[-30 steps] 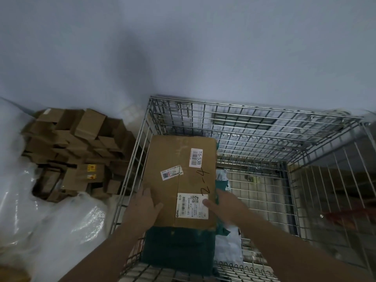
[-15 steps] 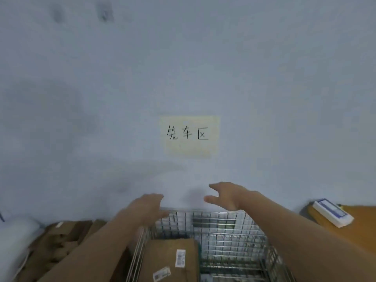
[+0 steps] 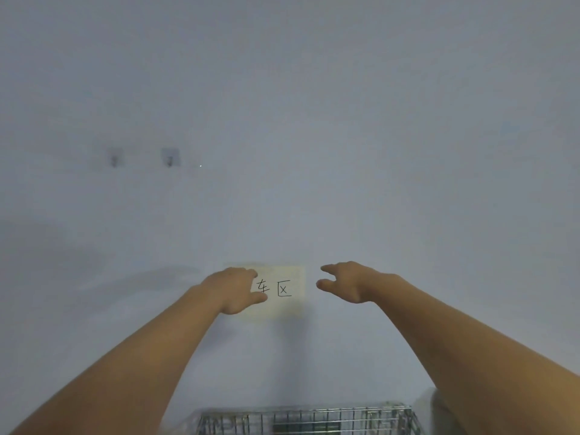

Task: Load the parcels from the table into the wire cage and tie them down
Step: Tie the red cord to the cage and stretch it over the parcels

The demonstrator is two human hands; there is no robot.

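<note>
At the bottom edge of the frame, right of centre, only the far top rim of the cage [image 3: 306, 417] shows, its wire grid blurred. No parcels can be seen in this view, neither in the cage nor elsewhere, and no table. The cage's visible rim runs left to right across the frame, so its far side lies square to the wall [image 3: 282, 105]; whether that is its long axis cannot be told, since the rest is cut off below.

Both arms reach up and forward from the lower corners. The left hand [image 3: 233, 290], at centre, is empty, fingers loosely spread, and covers the left part of the note [image 3: 288, 288] stuck to the wall. The right hand [image 3: 348, 281], just right of the note, is also empty, thumb and fingers apart and relaxed. Whether either touches the wall cannot be told.

The risk, as I judge it, is that the view is off the load: with the cage nearly out of frame, a stacked parcel could shift or tip unnoticed. Reaching back down blind could also snag a finger on the wire rim. Two hooks [image 3: 169, 158] sit in the upper left.
</note>
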